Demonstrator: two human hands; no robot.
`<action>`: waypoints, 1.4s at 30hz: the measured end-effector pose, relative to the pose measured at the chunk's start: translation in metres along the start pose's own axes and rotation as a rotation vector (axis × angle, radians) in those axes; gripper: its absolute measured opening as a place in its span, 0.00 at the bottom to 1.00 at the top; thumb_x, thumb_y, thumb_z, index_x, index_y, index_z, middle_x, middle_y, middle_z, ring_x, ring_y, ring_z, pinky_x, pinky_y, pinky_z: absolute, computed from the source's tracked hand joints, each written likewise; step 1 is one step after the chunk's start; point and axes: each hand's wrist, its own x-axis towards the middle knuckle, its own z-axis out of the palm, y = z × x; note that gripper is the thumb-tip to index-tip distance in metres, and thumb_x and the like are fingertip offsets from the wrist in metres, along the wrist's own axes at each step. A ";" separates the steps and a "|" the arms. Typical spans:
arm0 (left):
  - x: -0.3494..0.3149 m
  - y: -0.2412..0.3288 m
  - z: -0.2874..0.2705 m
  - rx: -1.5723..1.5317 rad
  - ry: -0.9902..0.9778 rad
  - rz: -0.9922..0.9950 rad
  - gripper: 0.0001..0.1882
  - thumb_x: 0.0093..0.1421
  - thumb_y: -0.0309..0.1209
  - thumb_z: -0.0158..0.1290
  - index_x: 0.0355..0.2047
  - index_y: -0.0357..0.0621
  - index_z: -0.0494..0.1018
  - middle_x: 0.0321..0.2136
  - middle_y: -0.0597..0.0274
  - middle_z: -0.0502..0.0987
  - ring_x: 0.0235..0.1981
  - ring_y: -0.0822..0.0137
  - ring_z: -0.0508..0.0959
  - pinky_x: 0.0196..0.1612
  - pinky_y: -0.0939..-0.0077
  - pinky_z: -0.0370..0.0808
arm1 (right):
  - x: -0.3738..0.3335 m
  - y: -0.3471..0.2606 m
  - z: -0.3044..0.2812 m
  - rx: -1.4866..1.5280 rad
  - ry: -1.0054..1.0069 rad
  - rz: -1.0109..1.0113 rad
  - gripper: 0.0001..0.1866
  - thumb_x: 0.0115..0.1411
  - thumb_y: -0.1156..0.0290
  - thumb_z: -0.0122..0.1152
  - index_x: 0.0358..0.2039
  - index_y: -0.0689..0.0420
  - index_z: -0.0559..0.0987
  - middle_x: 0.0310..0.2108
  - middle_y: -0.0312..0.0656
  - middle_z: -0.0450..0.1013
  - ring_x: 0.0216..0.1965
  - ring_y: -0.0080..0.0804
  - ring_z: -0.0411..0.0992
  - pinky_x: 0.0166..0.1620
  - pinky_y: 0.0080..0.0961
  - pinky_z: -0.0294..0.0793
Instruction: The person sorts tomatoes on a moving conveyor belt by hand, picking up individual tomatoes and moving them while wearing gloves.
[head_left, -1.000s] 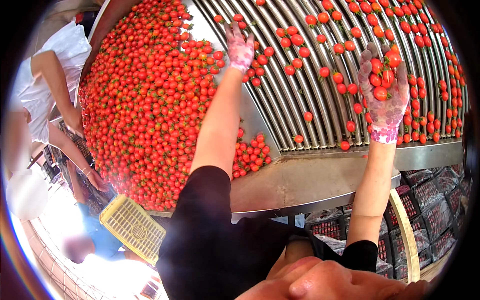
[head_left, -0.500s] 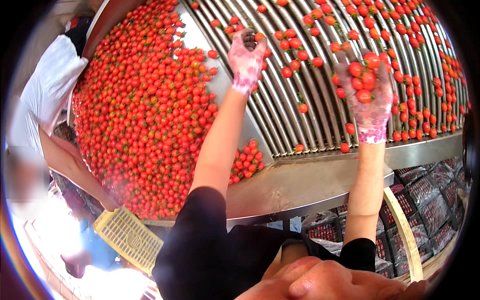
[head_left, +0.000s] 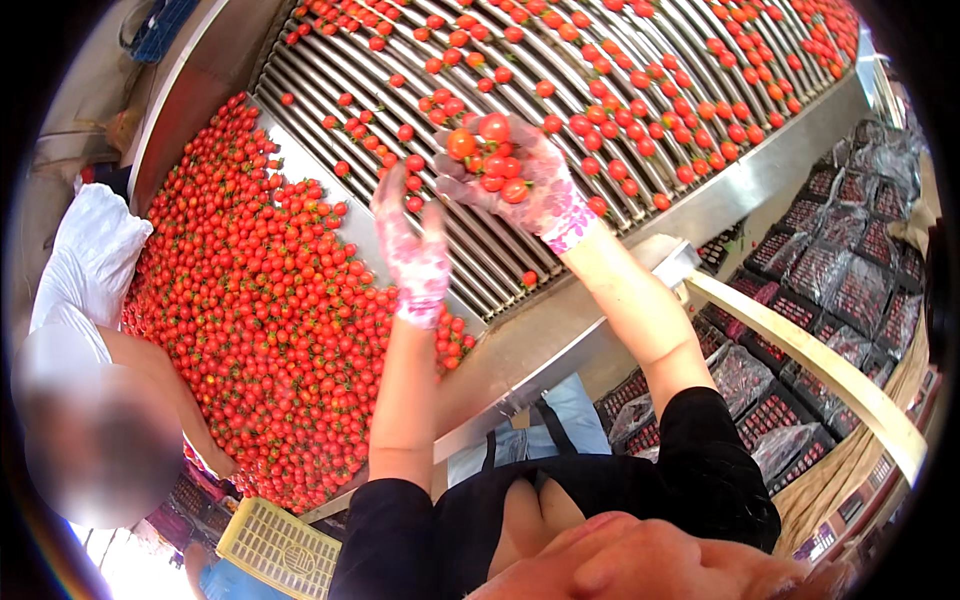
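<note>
My right hand, in a stained, pink-patterned glove, is turned palm up and cups several red cherry tomatoes. Close to its left, my left hand, gloved alike, is raised with thumb and fingers apart. One tomato shows in the gap between them; it seems to lie beyond the hand, not gripped. Both hands are over the lower left part of a metal roller conveyor, where loose tomatoes lie on and between the rollers. Left of the rollers, a great heap of cherry tomatoes fills a metal tray.
A metal rim runs between me and the rollers. At the left stands a co-worker in a white top, near a yellow plastic crate. Plastic-covered black crates are stacked at the right, behind a pale curved bar.
My view has turned, so the conveyor sits at a new slant. My right hand, still cupping tomatoes, has come close to my left. A tomato at the left fingertips no longer appears held.
</note>
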 end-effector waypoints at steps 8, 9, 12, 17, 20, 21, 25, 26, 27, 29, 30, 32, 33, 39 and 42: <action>-0.144 -0.069 -0.116 0.247 -0.296 -0.517 0.32 0.58 0.34 0.61 0.61 0.38 0.65 0.59 0.42 0.66 0.63 0.49 0.64 0.65 0.58 0.62 | -0.224 0.004 -0.030 0.345 0.119 0.074 0.20 0.64 0.54 0.56 0.48 0.56 0.74 0.58 0.56 0.66 0.53 0.57 0.70 0.58 0.58 0.69; -0.161 -0.066 -0.131 0.354 -0.339 -0.502 0.34 0.57 0.35 0.62 0.61 0.39 0.65 0.60 0.41 0.65 0.64 0.47 0.63 0.65 0.56 0.62 | -0.270 0.007 -0.048 0.267 0.227 0.050 0.20 0.64 0.54 0.55 0.47 0.57 0.74 0.60 0.57 0.65 0.53 0.58 0.70 0.58 0.58 0.69; -0.215 -0.072 -0.175 0.556 -0.419 -0.583 0.40 0.53 0.39 0.65 0.65 0.44 0.61 0.62 0.40 0.61 0.64 0.44 0.61 0.66 0.55 0.61 | -0.359 -0.001 -0.077 0.251 0.423 -0.130 0.22 0.64 0.55 0.54 0.48 0.60 0.77 0.57 0.62 0.67 0.54 0.59 0.70 0.60 0.59 0.66; -0.245 -0.065 -0.217 0.704 -0.475 -0.725 0.51 0.48 0.42 0.68 0.68 0.47 0.55 0.65 0.41 0.57 0.66 0.46 0.59 0.68 0.56 0.58 | -0.361 -0.101 -0.147 -0.026 1.073 -0.655 0.28 0.63 0.52 0.54 0.57 0.58 0.69 0.54 0.53 0.70 0.58 0.52 0.66 0.65 0.59 0.60; -0.248 -0.082 -0.219 0.699 -0.529 -0.706 0.56 0.45 0.44 0.70 0.69 0.47 0.52 0.67 0.40 0.55 0.68 0.45 0.56 0.70 0.57 0.55 | -0.394 -0.137 -0.204 -0.096 1.156 -0.617 0.32 0.64 0.53 0.55 0.63 0.58 0.61 0.57 0.51 0.64 0.60 0.57 0.61 0.62 0.64 0.63; -0.236 -0.078 -0.202 0.683 -0.533 -0.747 0.57 0.44 0.44 0.71 0.70 0.47 0.51 0.67 0.40 0.54 0.68 0.45 0.56 0.70 0.57 0.55 | -0.411 -0.136 -0.214 -0.328 1.267 -0.404 0.25 0.65 0.57 0.55 0.57 0.59 0.69 0.51 0.50 0.70 0.54 0.50 0.69 0.56 0.48 0.73; -0.238 -0.096 -0.218 0.735 -0.581 -0.714 0.63 0.43 0.45 0.72 0.72 0.53 0.43 0.69 0.41 0.50 0.69 0.42 0.53 0.70 0.51 0.55 | -0.350 -0.010 -0.144 -1.809 0.792 -0.341 0.08 0.61 0.70 0.62 0.39 0.56 0.79 0.39 0.42 0.76 0.41 0.38 0.75 0.47 0.34 0.74; -0.237 -0.099 -0.213 0.702 -0.569 -0.771 0.64 0.42 0.46 0.72 0.72 0.55 0.42 0.69 0.41 0.49 0.68 0.40 0.53 0.70 0.50 0.55 | -0.317 0.010 -0.103 -2.202 0.488 -0.633 0.09 0.59 0.71 0.63 0.41 0.56 0.79 0.40 0.43 0.76 0.43 0.40 0.74 0.49 0.35 0.74; -0.230 -0.101 -0.203 0.765 -0.593 -0.785 0.65 0.41 0.47 0.72 0.72 0.57 0.41 0.69 0.42 0.49 0.68 0.38 0.53 0.70 0.51 0.56 | -0.289 0.017 -0.082 -2.313 0.423 -0.725 0.13 0.56 0.72 0.66 0.43 0.55 0.79 0.41 0.43 0.76 0.46 0.42 0.73 0.52 0.37 0.71; -0.214 -0.108 -0.179 0.768 -0.659 -0.841 0.64 0.42 0.48 0.71 0.72 0.57 0.42 0.68 0.39 0.49 0.67 0.37 0.55 0.68 0.52 0.60 | -0.233 0.024 -0.055 -2.436 0.423 -0.768 0.16 0.54 0.72 0.68 0.45 0.55 0.79 0.44 0.43 0.76 0.50 0.44 0.71 0.58 0.41 0.65; -0.197 -0.100 -0.165 0.749 -0.696 -0.895 0.63 0.42 0.50 0.70 0.72 0.56 0.43 0.68 0.36 0.49 0.67 0.37 0.56 0.67 0.52 0.61 | -0.209 0.023 -0.051 -2.445 0.493 -0.719 0.16 0.54 0.70 0.68 0.44 0.54 0.79 0.44 0.42 0.76 0.52 0.44 0.70 0.61 0.43 0.62; -0.158 -0.086 -0.154 0.697 -0.881 -0.889 0.54 0.49 0.54 0.64 0.70 0.55 0.50 0.66 0.41 0.55 0.64 0.42 0.62 0.62 0.52 0.66 | -0.181 0.016 -0.058 -2.642 0.609 -0.588 0.15 0.55 0.67 0.65 0.43 0.53 0.80 0.44 0.41 0.77 0.52 0.41 0.70 0.61 0.43 0.61; -0.148 -0.092 -0.155 0.693 -0.872 -0.824 0.51 0.50 0.53 0.63 0.70 0.54 0.51 0.65 0.42 0.57 0.63 0.44 0.65 0.61 0.51 0.68 | -0.171 0.024 -0.050 -2.781 0.689 -0.414 0.14 0.55 0.64 0.63 0.42 0.52 0.82 0.42 0.40 0.78 0.49 0.40 0.72 0.59 0.42 0.63; -0.063 -0.144 -0.145 0.917 -0.707 -0.260 0.50 0.51 0.42 0.65 0.70 0.54 0.50 0.65 0.49 0.56 0.65 0.47 0.59 0.59 0.51 0.69 | -0.165 0.028 -0.061 -2.687 0.650 -0.378 0.10 0.55 0.66 0.63 0.37 0.53 0.82 0.37 0.39 0.78 0.44 0.40 0.74 0.56 0.42 0.65; -0.016 -0.171 -0.123 0.956 -0.818 -0.461 0.58 0.48 0.43 0.68 0.72 0.57 0.43 0.71 0.50 0.44 0.69 0.43 0.50 0.63 0.49 0.65 | -0.164 0.029 -0.064 -2.702 0.642 -0.422 0.06 0.55 0.69 0.63 0.34 0.53 0.81 0.34 0.40 0.77 0.42 0.41 0.73 0.54 0.41 0.66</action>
